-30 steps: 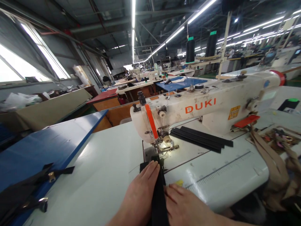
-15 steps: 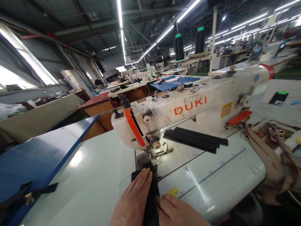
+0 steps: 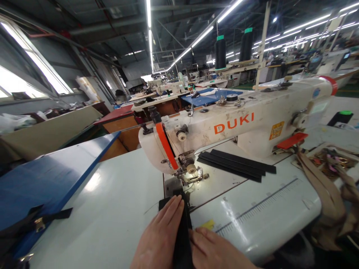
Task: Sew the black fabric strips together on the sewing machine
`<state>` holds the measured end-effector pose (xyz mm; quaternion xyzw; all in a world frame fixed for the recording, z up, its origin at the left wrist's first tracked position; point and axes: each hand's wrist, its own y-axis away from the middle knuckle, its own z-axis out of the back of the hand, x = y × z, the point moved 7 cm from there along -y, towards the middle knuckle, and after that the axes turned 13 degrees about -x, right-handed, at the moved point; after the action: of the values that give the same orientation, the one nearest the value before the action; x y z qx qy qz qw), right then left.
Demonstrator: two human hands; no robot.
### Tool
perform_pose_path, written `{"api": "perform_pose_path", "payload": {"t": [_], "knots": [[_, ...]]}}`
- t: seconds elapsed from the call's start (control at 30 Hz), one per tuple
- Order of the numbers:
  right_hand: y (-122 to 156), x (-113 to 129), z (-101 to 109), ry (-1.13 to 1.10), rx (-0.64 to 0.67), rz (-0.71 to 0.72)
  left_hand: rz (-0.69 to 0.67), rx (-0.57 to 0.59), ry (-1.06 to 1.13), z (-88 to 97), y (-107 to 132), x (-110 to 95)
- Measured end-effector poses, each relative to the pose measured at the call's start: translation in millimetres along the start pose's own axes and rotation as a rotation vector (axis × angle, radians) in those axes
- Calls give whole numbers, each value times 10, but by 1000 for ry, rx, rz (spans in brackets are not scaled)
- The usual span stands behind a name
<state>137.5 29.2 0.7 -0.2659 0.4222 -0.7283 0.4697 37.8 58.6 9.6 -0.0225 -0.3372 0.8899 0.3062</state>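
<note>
A black strip (image 3: 182,243) runs lengthwise up the pale table toward the needle area of a white sewing machine (image 3: 232,121). My left hand (image 3: 161,233) lies on the strip, fingers stretched out flat and close together near its far end. Against the strip's right edge, my right hand (image 3: 214,246) has its fingers bent and pressed together on the material; its thumb is hidden. A wider black piece (image 3: 163,203) pokes out left of my left fingertips. Beyond the presser area, several black strips (image 3: 235,166) are fanned out on the machine bed.
A printed ruler scale (image 3: 258,205) crosses the table front. At right, brown straps (image 3: 322,198) hang beside a tray of metal rings (image 3: 340,160). Black straps with a gold buckle (image 3: 39,224) lie by the blue tabletop (image 3: 75,179) at left. Thread cones (image 3: 220,54) stand behind.
The view has turned slightly left, so the scene sits farther right. Both hands keep their places on the black strip. A person's head now shows in the left background.
</note>
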Motion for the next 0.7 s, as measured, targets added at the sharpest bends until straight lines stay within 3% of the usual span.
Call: {"api": "perform_pose_path", "payload": {"t": [0.1, 0.33, 0.63, 0.7], "knots": [[50, 21, -67, -13, 95, 17, 16, -29, -8, -31, 41, 11], [132, 21, -153, -75, 247, -14, 60, 26, 9, -69, 54, 15], [29, -119, 106, -14, 149, -149, 85, 210, 31, -34, -55, -27], [-25, -176, 130, 1, 189, -213, 69, 268, 31, -23, -99, -37]]}}
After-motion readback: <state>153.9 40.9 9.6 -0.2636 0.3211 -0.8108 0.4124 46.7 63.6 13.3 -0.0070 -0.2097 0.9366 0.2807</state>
